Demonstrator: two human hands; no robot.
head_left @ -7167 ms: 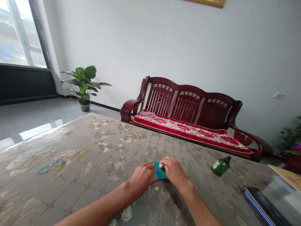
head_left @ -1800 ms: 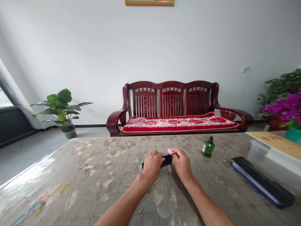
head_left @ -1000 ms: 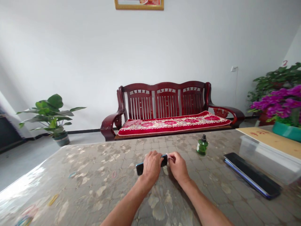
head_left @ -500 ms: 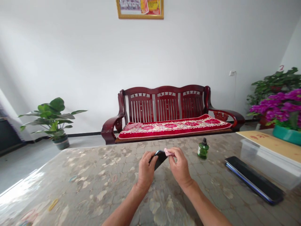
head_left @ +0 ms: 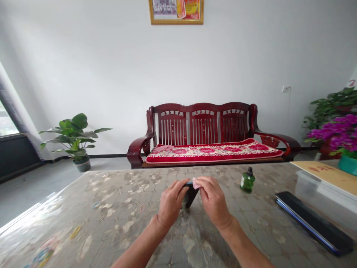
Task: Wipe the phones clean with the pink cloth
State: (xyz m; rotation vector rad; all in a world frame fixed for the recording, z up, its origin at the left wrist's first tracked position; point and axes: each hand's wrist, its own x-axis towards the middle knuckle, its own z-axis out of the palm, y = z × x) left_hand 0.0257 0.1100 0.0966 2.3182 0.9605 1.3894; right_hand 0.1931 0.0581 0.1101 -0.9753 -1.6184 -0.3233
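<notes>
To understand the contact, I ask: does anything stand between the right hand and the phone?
Yes: the pink cloth, pinched in the right hand, sits between its fingers and the upper corner of the phone, which the left hand grips.

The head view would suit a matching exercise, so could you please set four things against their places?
1. phone
2. green bottle
3. pink cloth
4. floral seat cover

A. pinched in the right hand
B. along the wooden bench
C. gripped by the left hand
D. standing on the table

Pairs: 1-C, 2-D, 3-A, 4-B
</notes>
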